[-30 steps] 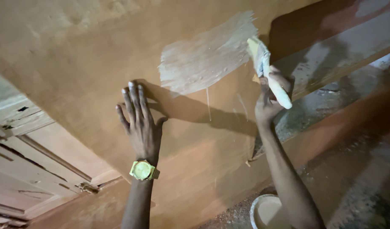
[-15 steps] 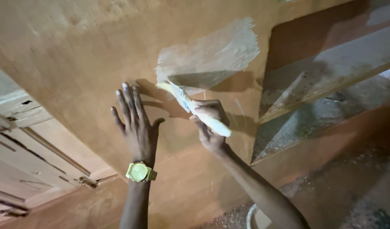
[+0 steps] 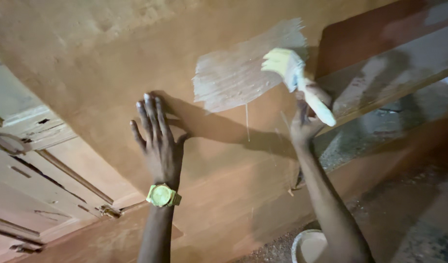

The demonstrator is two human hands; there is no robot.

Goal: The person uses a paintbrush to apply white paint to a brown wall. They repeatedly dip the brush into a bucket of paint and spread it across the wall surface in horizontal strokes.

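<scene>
A pale whitish streaked patch (image 3: 243,73) is showing on the orange-brown wall (image 3: 87,58), thin drips running below it. The brush (image 3: 294,80) is showing a pale yellow-green head and a cream handle. The wristwatch (image 3: 163,196) is glowing yellow-green. At near right, a white bucket (image 3: 307,246) is sitting.

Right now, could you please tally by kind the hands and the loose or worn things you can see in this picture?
Hands: 2, the left hand flat on the wall, the right hand gripping a brush
Paintbrushes: 1, paintbrush
Wristwatches: 1, yellow-green watch
Buckets: 1, white bucket
Total: 5
</scene>
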